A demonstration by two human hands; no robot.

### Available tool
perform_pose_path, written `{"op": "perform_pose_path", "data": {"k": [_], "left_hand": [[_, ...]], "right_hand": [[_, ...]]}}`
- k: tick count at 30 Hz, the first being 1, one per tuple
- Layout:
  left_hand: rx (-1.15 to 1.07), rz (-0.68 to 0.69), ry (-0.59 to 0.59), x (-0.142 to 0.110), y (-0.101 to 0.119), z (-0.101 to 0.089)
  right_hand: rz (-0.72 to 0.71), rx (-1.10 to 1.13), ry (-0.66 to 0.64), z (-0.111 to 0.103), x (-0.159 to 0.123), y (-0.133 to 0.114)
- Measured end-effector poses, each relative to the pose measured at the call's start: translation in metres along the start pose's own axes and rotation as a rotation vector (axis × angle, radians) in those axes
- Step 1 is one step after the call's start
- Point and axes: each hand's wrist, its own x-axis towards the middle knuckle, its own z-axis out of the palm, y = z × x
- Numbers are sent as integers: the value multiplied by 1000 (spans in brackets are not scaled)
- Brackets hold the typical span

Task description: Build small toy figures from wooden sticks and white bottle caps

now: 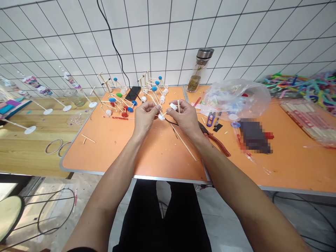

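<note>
My left hand (146, 118) is closed, its thumb and fingers pinching a small wooden-stick frame above the orange table. A white bottle cap (161, 117) sits on the frame just below those fingertips. My right hand (185, 118) is closed on the other side of the same frame. Between its thumb and fingers shows another white bottle cap (172, 106), and a short wooden stick (179, 105) stands up beside it. The fingers partly hide how the sticks join. Under the hands, a long thin stick (185, 144) lies on the table near a black cable.
Stick-and-cap models (123, 99) stand at the back left near a phone (133, 93). Red-handled pliers (219, 143) lie by my right forearm, with purple thread snips (210, 119) beyond. A glass tea bottle (196, 77) stands against the tiled wall, left of a plastic bag (236, 96).
</note>
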Motion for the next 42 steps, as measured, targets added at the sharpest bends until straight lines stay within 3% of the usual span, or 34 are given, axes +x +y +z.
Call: {"op": "perform_pose_path", "data": {"k": [11,29,38,42], "left_hand": [[9,36,-30,4,-3,-1],[6,53,-42,4,-5,-3],[27,36,57,7,-2,-6],[13,36,89,10,-2,-10]], "right_hand": [[8,-97,-4,0,-1,-4],[7,-76,2,2,-3,-7],[51,-87,-20,-1,-3,-6],[120,-177,-126,-4,-3,2]]}}
